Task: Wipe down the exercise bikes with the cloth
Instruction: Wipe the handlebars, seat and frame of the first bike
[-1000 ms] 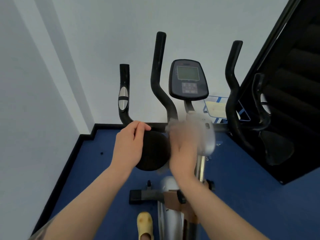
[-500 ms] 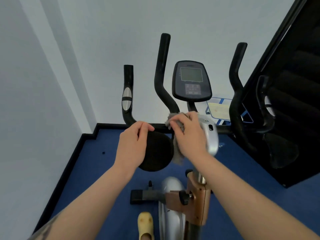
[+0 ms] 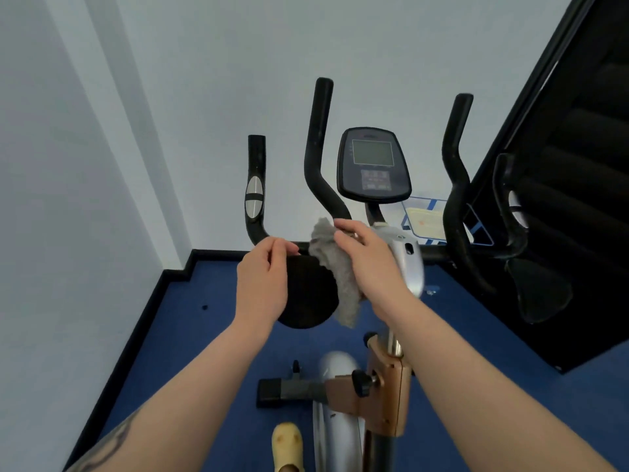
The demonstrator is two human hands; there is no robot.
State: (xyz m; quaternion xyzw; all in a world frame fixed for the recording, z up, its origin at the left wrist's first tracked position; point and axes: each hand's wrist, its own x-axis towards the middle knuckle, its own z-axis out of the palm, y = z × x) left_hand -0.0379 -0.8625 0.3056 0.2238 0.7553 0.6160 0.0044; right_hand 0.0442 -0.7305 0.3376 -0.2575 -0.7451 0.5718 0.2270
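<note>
progress judged as partial: the right hand (image 3: pixel 371 264) has the grey cloth (image 3: pixel 335 267) bunched in its fingers (image 3: pixel 347 228) and pressed against the handlebar junction of the exercise bike (image 3: pixel 405 264), where the inner left grip meets the crossbar beside the silver stem cover. the cloth hangs down from the grip, its long axis running roughly vertical, the upper end crumpled at the bar and the loose tail pointing down toward the blue floor (image 3: pixel 211 335), draped past the edge of the round black pad (image 3: pixel 308 294).

left hand (image 3: pixel 263 281) rests on the top edge of that pad, its fingers curled over the rim and gripping it, apparently steadying the frame.

what is done cannot be confirmed from surfaces; no visible wet marks or streaks. judgement: work is at the central handlebar area. remaining, by appearance: the tall inner grips, the outer grips with their silver sensor plates, the console (image 3: pixel 372 165), the stem and the lower frame.

bike orientation: it faces away from the person toward the white wall, console screen tilted back toward the viewer, the handlebar grips rising upright, the crossbar running left to right.

a black piece of equipment (image 3: pixel 561 199) stands at right; whether it is another bike cannot be told. a yellow shoe (image 3: pixel 287 444) shows at the bottom edge.
</note>
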